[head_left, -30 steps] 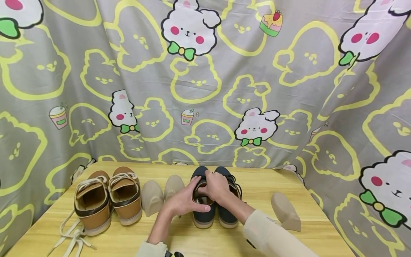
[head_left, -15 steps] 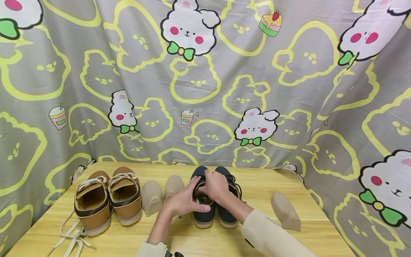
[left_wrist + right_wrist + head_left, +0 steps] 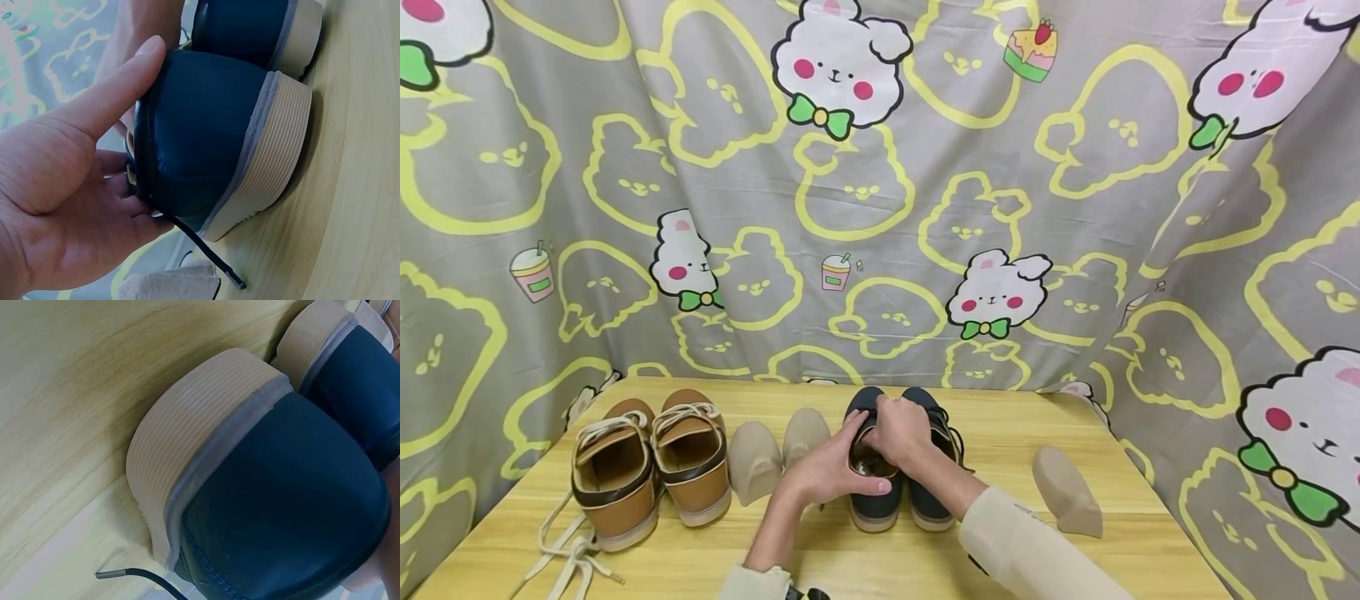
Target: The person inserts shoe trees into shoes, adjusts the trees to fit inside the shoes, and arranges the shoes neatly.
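Two navy lace-up shoes stand side by side on the table, heels toward me. My left hand (image 3: pixel 823 473) grips the left navy shoe (image 3: pixel 876 508) around its opening. In the left wrist view the thumb (image 3: pixel 134 75) lies on the heel collar, with the fingers along the side. My right hand (image 3: pixel 904 433) is at the tongue of that same shoe, thumb side inside the opening; its fingers are curled there and partly hidden. The right navy shoe (image 3: pixel 933 507) sits under the right forearm; its heel fills much of the right wrist view.
Two brown shoes (image 3: pixel 692 462) with pale laces stand on the left, a lace (image 3: pixel 578 554) trailing in front. Beige toe-shaped shoe inserts (image 3: pixel 756 462) lie beside them, and another insert (image 3: pixel 1067 493) lies at the right. A patterned curtain (image 3: pixel 880 208) hangs behind the wooden table (image 3: pixel 865 575).
The right forearm and sleeve have shifted slightly left, and the right hand is turned a little at the shoe's opening. The left hand and the shoes stay in place.
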Demonstrator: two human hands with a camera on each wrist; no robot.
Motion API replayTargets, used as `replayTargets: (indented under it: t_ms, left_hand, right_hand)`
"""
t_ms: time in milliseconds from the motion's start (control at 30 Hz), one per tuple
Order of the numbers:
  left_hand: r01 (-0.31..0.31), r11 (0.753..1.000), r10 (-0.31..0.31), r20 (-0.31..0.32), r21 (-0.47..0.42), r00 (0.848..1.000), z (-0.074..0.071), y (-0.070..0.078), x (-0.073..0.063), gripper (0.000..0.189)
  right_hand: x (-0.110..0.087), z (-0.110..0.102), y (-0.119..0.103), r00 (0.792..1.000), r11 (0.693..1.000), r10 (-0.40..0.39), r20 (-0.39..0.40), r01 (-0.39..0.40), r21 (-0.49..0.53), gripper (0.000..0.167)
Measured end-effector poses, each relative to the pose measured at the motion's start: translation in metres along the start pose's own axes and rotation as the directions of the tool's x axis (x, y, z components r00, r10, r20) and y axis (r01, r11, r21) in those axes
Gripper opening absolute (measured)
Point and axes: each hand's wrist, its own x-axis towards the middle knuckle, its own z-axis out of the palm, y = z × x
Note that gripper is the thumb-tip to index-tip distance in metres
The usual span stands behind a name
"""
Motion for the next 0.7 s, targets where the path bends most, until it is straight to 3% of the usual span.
replayTargets:
  t_ms: [367,700]
  left_hand:
    - [-0.004,1.0,0.004,0.005,-0.011,1.0,-0.0022,0.0009,0.0,0.118]
    - [-0.001,1.0,0.002,0.011,-0.017,1.0,-0.0019,0.0007,0.0002,0.118]
  right_hand:
    - [0.0003,0.0003,-0.0006,1.0,1.0,0.002,-0.007,-0.002,0.007,0.04]
    - [-0.0045,-0.0008,-0.0053,0.999,1.0,0.026,0.041,-0.026,0.009,0.047]
